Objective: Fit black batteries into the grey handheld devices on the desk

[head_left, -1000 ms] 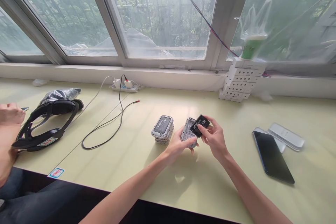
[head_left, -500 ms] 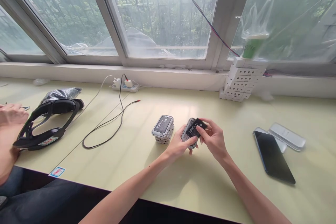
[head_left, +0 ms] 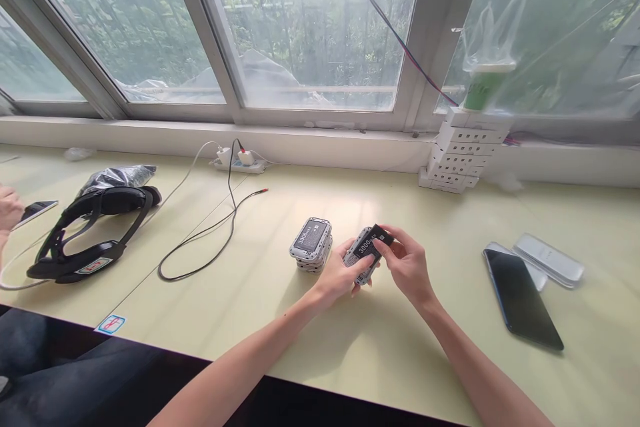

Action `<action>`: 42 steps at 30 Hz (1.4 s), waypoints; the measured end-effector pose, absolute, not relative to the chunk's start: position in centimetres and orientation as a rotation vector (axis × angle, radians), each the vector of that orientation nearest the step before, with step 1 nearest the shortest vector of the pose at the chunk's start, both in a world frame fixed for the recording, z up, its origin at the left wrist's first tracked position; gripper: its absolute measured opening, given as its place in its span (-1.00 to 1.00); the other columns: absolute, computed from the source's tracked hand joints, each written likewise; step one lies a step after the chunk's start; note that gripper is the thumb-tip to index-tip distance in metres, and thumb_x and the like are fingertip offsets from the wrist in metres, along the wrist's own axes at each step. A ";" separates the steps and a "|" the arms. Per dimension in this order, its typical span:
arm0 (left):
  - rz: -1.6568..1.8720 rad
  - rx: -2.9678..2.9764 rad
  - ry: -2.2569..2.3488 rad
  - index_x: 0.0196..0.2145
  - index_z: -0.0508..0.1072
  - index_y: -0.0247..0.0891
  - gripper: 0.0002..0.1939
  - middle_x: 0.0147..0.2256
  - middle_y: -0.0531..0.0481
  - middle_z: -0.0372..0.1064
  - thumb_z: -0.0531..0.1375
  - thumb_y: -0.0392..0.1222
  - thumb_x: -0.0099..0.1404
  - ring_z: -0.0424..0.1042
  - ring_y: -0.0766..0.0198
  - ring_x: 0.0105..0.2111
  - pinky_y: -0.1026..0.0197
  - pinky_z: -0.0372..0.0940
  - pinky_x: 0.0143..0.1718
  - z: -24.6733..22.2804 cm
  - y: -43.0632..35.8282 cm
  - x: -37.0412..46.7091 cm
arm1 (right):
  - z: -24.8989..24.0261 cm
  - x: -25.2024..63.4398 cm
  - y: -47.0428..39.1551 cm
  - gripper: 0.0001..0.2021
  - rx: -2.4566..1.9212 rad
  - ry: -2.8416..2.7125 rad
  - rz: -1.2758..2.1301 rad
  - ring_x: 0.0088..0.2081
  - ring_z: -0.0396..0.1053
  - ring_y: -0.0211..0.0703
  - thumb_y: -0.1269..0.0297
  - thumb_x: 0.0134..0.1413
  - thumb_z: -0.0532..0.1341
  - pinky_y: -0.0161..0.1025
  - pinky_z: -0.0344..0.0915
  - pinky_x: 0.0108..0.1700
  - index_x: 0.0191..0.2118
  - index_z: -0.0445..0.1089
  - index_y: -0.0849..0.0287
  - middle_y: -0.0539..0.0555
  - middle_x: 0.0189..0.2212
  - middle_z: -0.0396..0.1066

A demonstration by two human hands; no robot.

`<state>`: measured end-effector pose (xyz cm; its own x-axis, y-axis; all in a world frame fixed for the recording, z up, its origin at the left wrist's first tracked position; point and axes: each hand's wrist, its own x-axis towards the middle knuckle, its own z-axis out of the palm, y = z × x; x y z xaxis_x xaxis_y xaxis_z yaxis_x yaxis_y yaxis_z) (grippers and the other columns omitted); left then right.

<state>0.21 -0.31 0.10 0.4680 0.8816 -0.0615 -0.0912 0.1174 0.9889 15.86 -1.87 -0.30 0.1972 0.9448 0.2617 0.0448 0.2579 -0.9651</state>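
My left hand [head_left: 343,273] is closed around a small grey device casing [head_left: 351,257], its thumb lying over the front. A black battery [head_left: 370,243] marked 3000mAh lies over the casing, its upper right end jutting past the casing's edge. With thumb and fingers, my right hand [head_left: 407,260] pinches that end of the battery. Part of the casing is hidden by the battery and fingers. Just left of my hands stands a stack of similar grey casings [head_left: 311,247], the top one with a 3000mAh battery lying in it.
A black phone [head_left: 523,300] and clear cases [head_left: 550,260] lie at right. White boxes [head_left: 457,153] stand by the window. Left are a black cable [head_left: 233,213], a power strip [head_left: 255,167], a black headset [head_left: 95,233] and another person's hand [head_left: 9,207] beside a phone [head_left: 37,210].
The battery has turned to line up more closely with the casing in my left hand. At far left, the other person's hand has drawn back, showing more of the phone there.
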 end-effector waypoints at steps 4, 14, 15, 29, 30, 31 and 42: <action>0.850 1.262 0.880 -0.06 0.43 -0.26 -0.53 -0.31 -0.16 0.52 0.28 0.11 0.21 0.44 0.29 -0.56 0.39 0.04 -0.75 0.1 -0.4 0.2 | -0.4 16.0 -1.8 -0.71 -1.160 -1.214 0.809 -0.52 0.38 -0.21 0.10 0.11 0.31 -0.17 0.43 -0.41 -0.08 0.43 0.08 0.05 -0.32 0.45; 0.805 1.267 0.866 -0.12 0.49 -0.28 -0.60 -0.38 -0.10 0.49 0.29 0.06 0.22 0.32 0.39 -0.58 0.38 -0.05 -0.69 1.0 -0.4 -0.4 | -0.9 16.2 -1.4 -0.64 -1.217 -1.282 0.891 -0.53 0.40 -0.21 -0.03 0.12 0.26 -0.21 0.41 -0.53 -0.08 0.36 0.09 0.11 -0.19 0.41; 0.799 1.265 0.860 -0.14 0.49 -0.28 -0.62 -0.38 -0.08 0.48 0.29 0.05 0.22 0.31 0.40 -0.58 0.38 -0.04 -0.68 1.0 -0.4 -0.5 | -0.8 16.1 -1.4 -0.64 -1.198 -1.298 0.919 -0.54 0.39 -0.21 -0.02 0.13 0.26 -0.22 0.40 -0.54 -0.07 0.35 0.09 0.09 -0.22 0.42; 1.058 1.109 0.936 -0.09 0.21 -0.14 -0.49 -0.53 0.21 0.24 0.35 0.05 0.15 0.17 0.49 -0.66 0.43 0.02 -0.66 -1.1 -0.2 0.5 | -1.8 15.8 -1.4 -0.50 -1.273 -1.212 0.899 -0.45 0.38 -0.15 -0.05 0.12 0.24 -0.24 0.33 -0.49 0.09 0.32 0.12 0.11 -0.28 0.45; 1.052 1.112 0.926 -0.05 0.19 -0.13 -0.47 -0.53 0.21 0.23 0.35 0.03 0.16 0.17 0.49 -0.65 0.43 0.02 -0.66 -1.0 -0.3 0.4 | -1.9 15.8 -1.4 -0.51 -1.274 -1.210 0.909 -0.42 0.39 -0.13 -0.05 0.13 0.23 -0.23 0.34 -0.47 0.09 0.32 0.11 0.11 -0.27 0.44; 1.040 1.124 0.920 -0.02 0.17 -0.11 -0.44 -0.51 0.21 0.24 0.36 0.02 0.16 0.18 0.48 -0.64 0.44 0.04 -0.65 -1.0 -0.4 0.4 | -2.0 15.8 -1.3 -0.52 -1.274 -1.206 0.924 -0.39 0.40 -0.11 -0.05 0.14 0.22 -0.22 0.36 -0.44 0.08 0.31 0.10 0.11 -0.26 0.44; 0.879 1.266 0.897 0.07 0.07 -0.07 -0.31 -0.33 0.08 0.36 0.38 -0.14 0.12 0.31 0.42 -0.56 0.40 0.21 -0.64 -0.7 -0.6 -0.1 | -2.8 15.8 -1.3 -0.60 -1.242 -1.158 1.059 -0.23 0.45 -0.01 -0.05 0.18 0.19 -0.13 0.44 -0.26 0.03 0.29 0.04 0.10 -0.22 0.41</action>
